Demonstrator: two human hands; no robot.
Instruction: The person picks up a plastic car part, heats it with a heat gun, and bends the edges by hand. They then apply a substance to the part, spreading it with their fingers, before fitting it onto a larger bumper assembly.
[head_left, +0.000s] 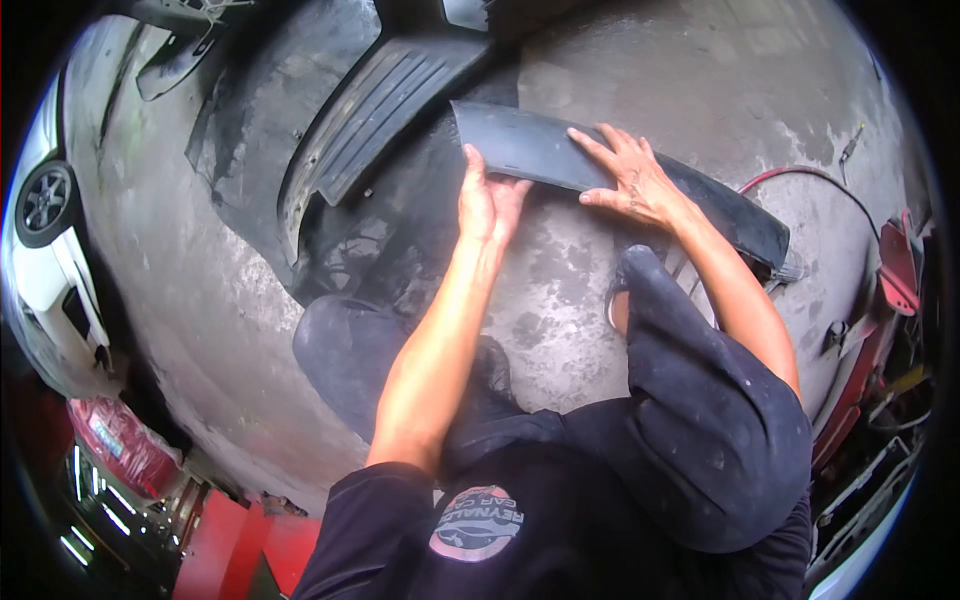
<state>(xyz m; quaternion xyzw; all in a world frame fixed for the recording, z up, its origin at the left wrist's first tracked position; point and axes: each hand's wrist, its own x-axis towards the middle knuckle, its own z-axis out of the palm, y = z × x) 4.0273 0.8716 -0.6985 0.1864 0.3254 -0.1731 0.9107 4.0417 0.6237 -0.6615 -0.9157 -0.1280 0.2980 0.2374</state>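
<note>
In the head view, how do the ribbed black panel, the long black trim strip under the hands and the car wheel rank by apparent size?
1. Long black trim strip
2. Ribbed black panel, nearly alike, so their order is unsure
3. Car wheel, though it lies farther away

Stained concrete floor [640,330] bears a black trim strip [540,150], ribbed panel [390,100], red hose [810,175]

Both hands (flat) [560,195] on trim panel [540,150]
</note>
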